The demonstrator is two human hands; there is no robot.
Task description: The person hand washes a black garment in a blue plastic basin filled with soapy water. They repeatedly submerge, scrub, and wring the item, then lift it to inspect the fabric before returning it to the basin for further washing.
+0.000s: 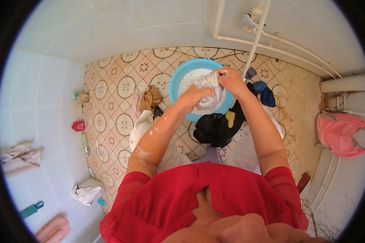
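Observation:
A wet, light-coloured patterned cloth (210,96) is bunched up between my two hands over a blue basin (175,83). White suds (189,77) cover the water in the basin. My left hand (195,96) presses into the near left side of the cloth, its fingers partly sunk in the folds. At the cloth's upper right, my right hand (230,80) grips an edge between thumb and fingers. Foam streaks my left forearm.
Black clothing (215,129) lies just in front of the basin, with brown cloth (151,98) to its left and dark blue cloth (267,97) to its right. Pipes (253,50) run down the far wall. A red bottle (78,126) stands by the left wall.

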